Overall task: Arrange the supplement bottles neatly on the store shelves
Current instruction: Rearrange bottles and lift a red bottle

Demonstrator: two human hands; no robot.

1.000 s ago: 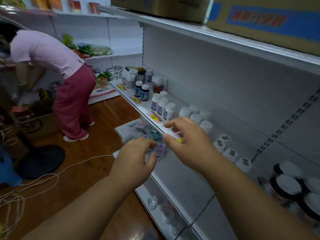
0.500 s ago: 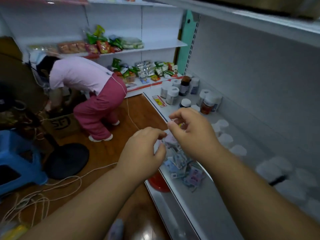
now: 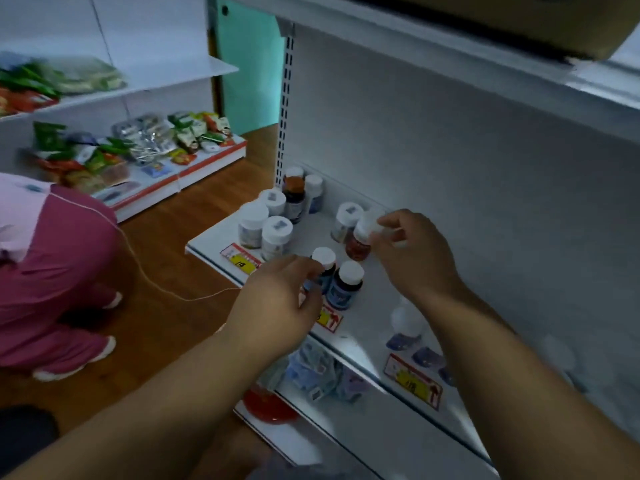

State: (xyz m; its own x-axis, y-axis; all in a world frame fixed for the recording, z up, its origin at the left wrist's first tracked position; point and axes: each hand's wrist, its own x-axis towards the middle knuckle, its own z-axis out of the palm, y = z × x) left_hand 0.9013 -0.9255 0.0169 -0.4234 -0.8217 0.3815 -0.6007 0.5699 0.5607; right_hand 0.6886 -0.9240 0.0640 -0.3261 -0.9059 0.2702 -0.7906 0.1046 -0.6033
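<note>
Supplement bottles stand on a white shelf (image 3: 214, 242). My right hand (image 3: 412, 254) pinches the white cap of a red-brown bottle (image 3: 358, 247) near the shelf's middle. My left hand (image 3: 280, 303) holds a dark blue bottle (image 3: 323, 268) at the front edge, its fingers curled at the bottle's side. A second blue bottle (image 3: 344, 285) stands just right of it. Several white-capped bottles (image 3: 266, 223) cluster at the shelf's left end, with a brown-capped one (image 3: 294, 195) behind them. More bottles (image 3: 405, 327), blurred, stand under my right forearm.
Yellow and red price tags (image 3: 240, 259) line the shelf edge. A lower shelf holds small packets (image 3: 318, 372) and a red lid (image 3: 268, 407). A person in pink (image 3: 52, 265) bends over on the wooden floor at left. Snack shelves (image 3: 145, 143) stand behind. A cardboard box (image 3: 519, 22) sits overhead.
My view swung to the shelf's left end. Both hands moved from the shelf edge onto bottles: the right took hold of the red-brown bottle's cap, the left reached the blue bottle.
</note>
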